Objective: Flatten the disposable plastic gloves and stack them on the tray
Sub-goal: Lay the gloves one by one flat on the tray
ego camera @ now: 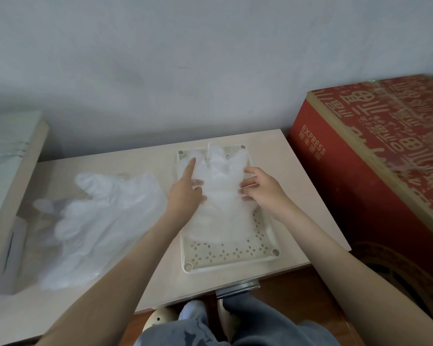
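A cream perforated tray (235,255) lies on the pale wooden table (285,196). On it rests a translucent plastic glove stack (220,196), fingers pointing toward the wall. My left hand (185,191) presses on the stack's left side, index finger stretched forward along a glove finger. My right hand (263,188) rests on the stack's right side with fingers spread and bent. To the left of the tray, a loose pile of crumpled gloves (98,221) lies on the table.
A large red cardboard box (375,156) stands against the table's right side. A pale box or board (8,171) sits at the far left. The grey wall is close behind the table. My knees and shoes show below the table's front edge.
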